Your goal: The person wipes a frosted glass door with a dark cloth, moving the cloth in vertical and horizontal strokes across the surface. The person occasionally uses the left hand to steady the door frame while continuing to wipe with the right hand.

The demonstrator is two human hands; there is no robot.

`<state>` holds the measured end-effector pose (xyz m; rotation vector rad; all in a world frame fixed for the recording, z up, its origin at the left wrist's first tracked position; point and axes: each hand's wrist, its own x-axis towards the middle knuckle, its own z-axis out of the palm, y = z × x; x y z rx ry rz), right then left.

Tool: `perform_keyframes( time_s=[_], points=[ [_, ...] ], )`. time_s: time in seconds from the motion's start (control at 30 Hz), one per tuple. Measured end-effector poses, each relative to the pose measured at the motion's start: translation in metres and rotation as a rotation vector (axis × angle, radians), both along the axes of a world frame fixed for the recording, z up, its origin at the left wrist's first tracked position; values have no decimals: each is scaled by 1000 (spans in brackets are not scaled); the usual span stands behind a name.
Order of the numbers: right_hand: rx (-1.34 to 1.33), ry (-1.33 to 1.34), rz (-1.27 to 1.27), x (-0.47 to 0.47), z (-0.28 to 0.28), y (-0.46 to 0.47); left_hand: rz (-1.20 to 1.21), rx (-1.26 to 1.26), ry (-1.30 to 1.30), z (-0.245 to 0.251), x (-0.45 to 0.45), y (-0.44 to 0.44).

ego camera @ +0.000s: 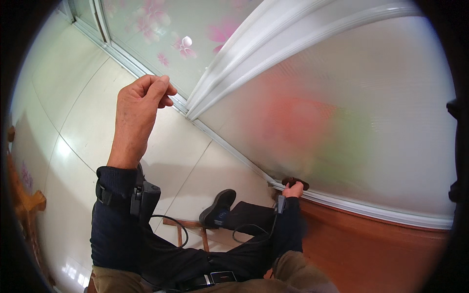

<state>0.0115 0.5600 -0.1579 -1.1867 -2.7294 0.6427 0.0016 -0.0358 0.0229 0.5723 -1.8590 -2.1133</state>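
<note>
My left hand (pixel 141 100) is raised over the pale tiled floor, close to a sliding-door track (pixel 135 69). Its fingers curl in and the thumb rests against the index finger; nothing shows between them. Lower and to the right, my right hand (pixel 293 190) grips a small dark brown object (pixel 296 183) with rounded ends, whose exact kind I cannot tell. That object sits at the bottom edge of a frosted glass panel (pixel 351 157), just above its white frame rail (pixel 366 207). My right fingers are partly hidden by the hand itself.
Glass with pink flower prints (pixel 183 45) stands beyond a white frame post (pixel 234 55). A reddish-brown wooden surface (pixel 359 249) lies below the panel at right. By my shoe (pixel 218 208) is a wooden stool (pixel 185 223). Carved wooden furniture (pixel 31 201) stands at far left. Cables (pixel 185 234) hang from devices on my wrists.
</note>
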Motion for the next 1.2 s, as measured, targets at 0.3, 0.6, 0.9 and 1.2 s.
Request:
perform_keyframes(
  time_s=[0.3, 0.6, 0.9, 1.2],
  points=[
    [-1120, 586, -61, -16, 12, -110, -57, 12, -19, -4, 5, 1],
    [-1534, 504, -88, -54, 47, -266, -36, -17, 10, -6, 2, -2],
    [-1326, 668, 8, -28, 128, -199, -50, 1, 17, -10, 2, -3],
    [-1117, 823, 71, -19, 162, -146, -54, -10, 15, -13, 2, -4]
  ],
)
